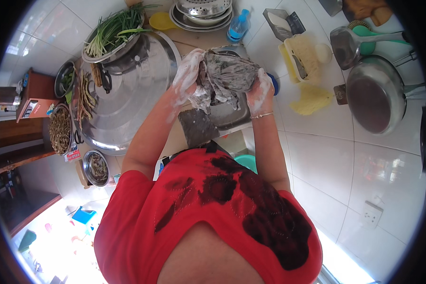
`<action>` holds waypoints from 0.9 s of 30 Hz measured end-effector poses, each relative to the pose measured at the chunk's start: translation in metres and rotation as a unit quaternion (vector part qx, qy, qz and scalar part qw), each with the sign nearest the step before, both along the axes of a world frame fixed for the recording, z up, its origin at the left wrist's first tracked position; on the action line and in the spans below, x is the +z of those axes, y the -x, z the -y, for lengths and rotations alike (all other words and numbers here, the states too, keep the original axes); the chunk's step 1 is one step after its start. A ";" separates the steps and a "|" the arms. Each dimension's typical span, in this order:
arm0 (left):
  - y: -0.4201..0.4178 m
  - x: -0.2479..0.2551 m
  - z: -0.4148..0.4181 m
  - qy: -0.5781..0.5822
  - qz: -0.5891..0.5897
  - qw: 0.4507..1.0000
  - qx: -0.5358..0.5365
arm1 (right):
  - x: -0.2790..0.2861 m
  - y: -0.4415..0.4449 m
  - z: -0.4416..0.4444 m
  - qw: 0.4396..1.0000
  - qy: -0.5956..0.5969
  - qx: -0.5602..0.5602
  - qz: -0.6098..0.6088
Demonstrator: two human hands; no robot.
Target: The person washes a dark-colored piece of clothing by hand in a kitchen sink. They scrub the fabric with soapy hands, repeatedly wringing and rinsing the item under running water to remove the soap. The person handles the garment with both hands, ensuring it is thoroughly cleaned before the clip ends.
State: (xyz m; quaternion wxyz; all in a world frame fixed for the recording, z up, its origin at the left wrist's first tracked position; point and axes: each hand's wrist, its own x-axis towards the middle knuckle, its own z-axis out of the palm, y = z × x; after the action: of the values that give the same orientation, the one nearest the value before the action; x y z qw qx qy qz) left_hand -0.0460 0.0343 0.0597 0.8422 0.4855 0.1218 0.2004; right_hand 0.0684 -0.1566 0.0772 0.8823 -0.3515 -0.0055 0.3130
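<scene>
A wet, dark grey cloth (230,72) with soap suds on it is stretched between my two hands over a metal sink (234,115). My left hand (190,69), coated in white foam, grips its left end. At the cloth's right end my right hand (261,90) holds on, also foamy, with a thin bracelet at the wrist. Part of the cloth hangs down in folds between the hands. Beneath it, a dark flat slab (198,127) lies at the sink's near left corner.
Left of the sink lies a large round metal lid (127,103), with a basin of green onions (115,33) behind it. Stacked metal bowls (202,17) and a blue-capped plastic bottle (238,26) stand beyond the sink. A pan (374,94) and a ladle (346,48) hang on the tiled wall at right.
</scene>
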 end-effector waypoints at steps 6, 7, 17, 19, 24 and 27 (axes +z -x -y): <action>-0.012 -0.008 0.023 0.058 0.022 0.998 0.005 | -0.006 0.003 -0.026 0.994 0.063 -0.062 0.064; -0.016 -0.001 0.021 0.018 -0.025 0.999 -0.012 | 0.002 0.010 -0.035 0.996 0.049 -0.073 0.025; -0.044 0.041 0.064 0.039 -0.136 0.987 0.075 | 0.021 -0.002 -0.070 0.839 0.310 -0.093 0.438; -0.045 0.028 0.049 0.202 -0.057 0.977 0.026 | 0.022 0.014 -0.072 0.811 0.273 -0.126 0.502; -0.058 -0.023 0.027 0.119 -0.038 0.991 0.042 | -0.005 0.041 -0.079 0.783 0.264 -0.163 0.539; -0.058 0.010 0.051 0.123 -0.102 0.986 0.050 | -0.001 -0.006 -0.077 0.791 0.355 -0.096 0.489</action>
State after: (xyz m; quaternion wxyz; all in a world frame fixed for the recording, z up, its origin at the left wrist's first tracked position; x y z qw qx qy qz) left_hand 0.0120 -0.0170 0.0695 0.8674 0.3894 0.2553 0.1753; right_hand 0.0743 -0.0792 0.0758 0.6001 -0.7449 -0.2915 -0.0070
